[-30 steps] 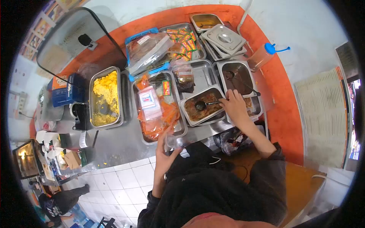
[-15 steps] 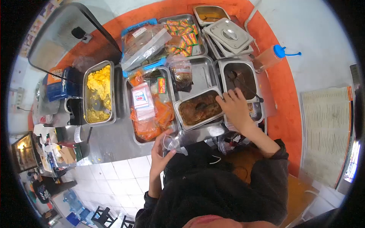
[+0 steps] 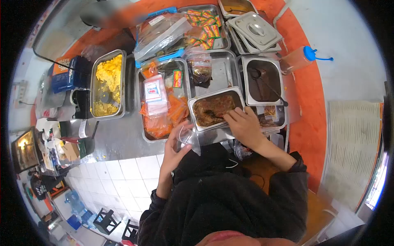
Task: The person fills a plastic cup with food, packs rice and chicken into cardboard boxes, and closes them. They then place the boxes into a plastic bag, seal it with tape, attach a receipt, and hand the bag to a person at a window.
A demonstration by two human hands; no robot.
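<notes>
A pan point(image 3: 193, 115) of brown food point(image 3: 213, 105) sat at a slant near the front edge of the counter point(image 3: 113, 141), with a dark spoon point(image 3: 218, 117) partly sunk in the food. The right hand point(image 3: 246, 128) reached over the pan's near right corner, fingers bent and apparently pinching the spoon handle; their exact contact could not be told. The left hand point(image 3: 171, 155) held a clear plastic bag point(image 3: 189, 140) just beside the pan's near left corner, thumb and fingers curved around it. Judged good practice: a light pinch, small level spoonfuls, bag mouth wide and close to the rim; a hard push on the slanted pan could have shifted it. Further out, a tray point(image 3: 139, 110) of orange packets lay to the left, a pan point(image 3: 92, 94) of yellow food beyond it, and a sauce pan point(image 3: 243, 76) with a ladle point(image 3: 271, 88) to the right.
</notes>
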